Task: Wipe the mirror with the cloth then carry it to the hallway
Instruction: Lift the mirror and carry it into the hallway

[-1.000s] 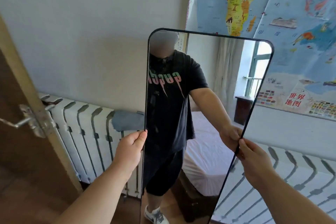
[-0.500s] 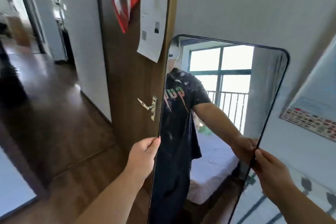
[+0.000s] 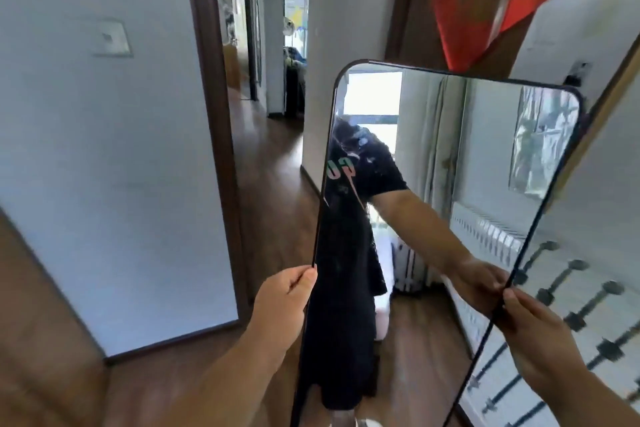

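A tall mirror (image 3: 446, 149) with a thin black frame and rounded top corners is held upright in front of me, tilted slightly to the right. My left hand (image 3: 282, 305) grips its left edge at mid height. On the right edge, a little lower, my right hand (image 3: 533, 333) is closed around the frame. The glass reflects a person in a black shirt, a curtain and a white radiator. No cloth is in view.
An open doorway (image 3: 273, 163) with a dark wood frame leads onto a wood-floored hallway straight ahead. A white wall (image 3: 104, 149) with a switch plate stands on the left. The brown door (image 3: 419, 10) with a red hanging is behind the mirror, and a radiator (image 3: 571, 305) is low right.
The view has swung left from the radiator wall and map, past the door, toward the doorway and hallway. Both hands have kept their grip on the mirror's edges throughout.
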